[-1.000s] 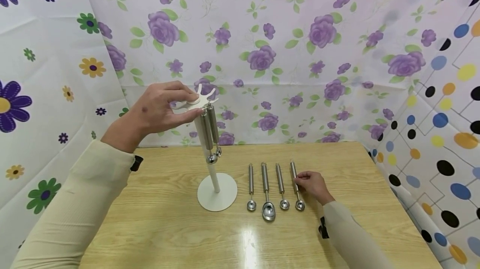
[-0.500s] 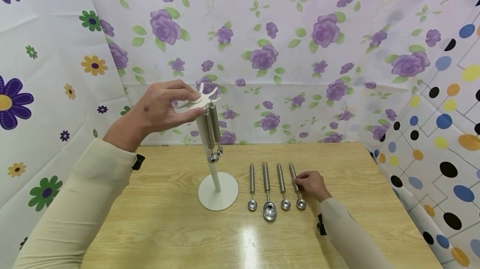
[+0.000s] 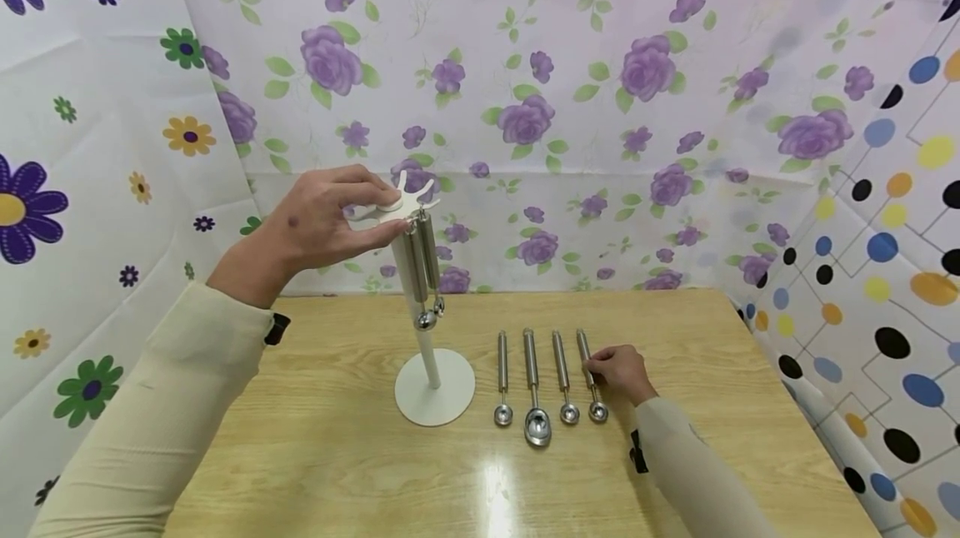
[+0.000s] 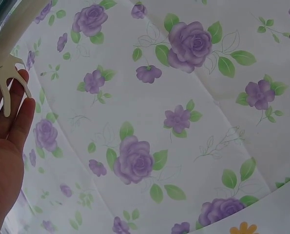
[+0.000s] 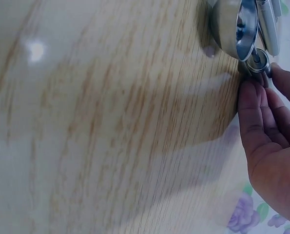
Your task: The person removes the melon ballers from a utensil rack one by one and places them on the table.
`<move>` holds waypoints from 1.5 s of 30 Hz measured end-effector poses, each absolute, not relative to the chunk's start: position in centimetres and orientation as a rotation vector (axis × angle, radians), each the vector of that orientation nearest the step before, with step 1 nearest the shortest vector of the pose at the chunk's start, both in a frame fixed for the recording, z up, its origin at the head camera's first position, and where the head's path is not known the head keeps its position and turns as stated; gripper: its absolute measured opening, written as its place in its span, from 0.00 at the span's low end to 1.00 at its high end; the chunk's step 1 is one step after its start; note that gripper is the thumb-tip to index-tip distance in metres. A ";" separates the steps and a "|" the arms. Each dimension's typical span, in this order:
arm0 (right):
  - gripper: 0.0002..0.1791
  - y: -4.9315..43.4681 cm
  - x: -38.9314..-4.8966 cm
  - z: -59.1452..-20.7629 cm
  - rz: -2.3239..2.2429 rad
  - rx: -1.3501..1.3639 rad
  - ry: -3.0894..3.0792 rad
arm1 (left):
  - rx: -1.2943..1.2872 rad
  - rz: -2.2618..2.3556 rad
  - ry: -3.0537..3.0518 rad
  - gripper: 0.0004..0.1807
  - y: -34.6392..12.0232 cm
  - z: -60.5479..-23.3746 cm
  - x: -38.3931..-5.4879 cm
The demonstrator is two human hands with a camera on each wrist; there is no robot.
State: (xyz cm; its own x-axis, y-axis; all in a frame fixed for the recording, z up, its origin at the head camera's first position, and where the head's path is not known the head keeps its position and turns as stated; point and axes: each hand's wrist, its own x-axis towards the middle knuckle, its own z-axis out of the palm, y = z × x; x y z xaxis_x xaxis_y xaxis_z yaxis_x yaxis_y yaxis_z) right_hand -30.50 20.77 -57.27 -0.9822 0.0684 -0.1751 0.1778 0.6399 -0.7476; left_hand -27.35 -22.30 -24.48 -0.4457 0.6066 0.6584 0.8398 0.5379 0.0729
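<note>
At the top of a white utensil stand (image 3: 446,401), my left hand (image 3: 322,217) grips the pronged rack (image 3: 405,203) between thumb and fingers. Two steel-handled utensils (image 3: 417,271) hang from its prongs. In the left wrist view, fingers of the left hand (image 4: 6,161) lie against the prongs. My right hand (image 3: 621,371) pinches the handle of the rightmost melon baller (image 3: 597,411), which lies at a slight slant. The right wrist view has its steel bowl (image 5: 222,30) close by, just beyond the fingertips of the right hand (image 5: 276,146).
To the left of the held melon baller lie two similar scoops, a near one (image 3: 561,363) and a farther one (image 3: 502,363), with a larger oval scoop (image 3: 537,426) between them. All rest on the wooden table (image 3: 315,438). Patterned cloths (image 3: 480,63) hang around it.
The right hand has shifted slightly left, and the top of the melon baller's handle has swung a little left with it. The left hand stays on the rack.
</note>
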 end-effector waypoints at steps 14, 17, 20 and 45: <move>0.18 21.5 -30.2 -55.1 -1.306 0.117 2.767 | -1.193 -0.533 -2.190 0.17 -22.3 -24.4 -27.5; 0.20 21.6 -30.3 -53.7 -1.353 0.058 2.744 | -1.197 -0.528 -2.194 0.17 -22.3 -24.3 -27.4; 0.22 21.5 -30.3 -52.0 -1.426 0.005 2.705 | -1.195 -0.524 -2.206 0.17 -22.3 -24.1 -27.2; 0.27 14.8 -29.6 -38.6 -1.686 -0.389 2.423 | -1.143 -0.523 -2.278 0.17 -22.2 -23.8 -26.8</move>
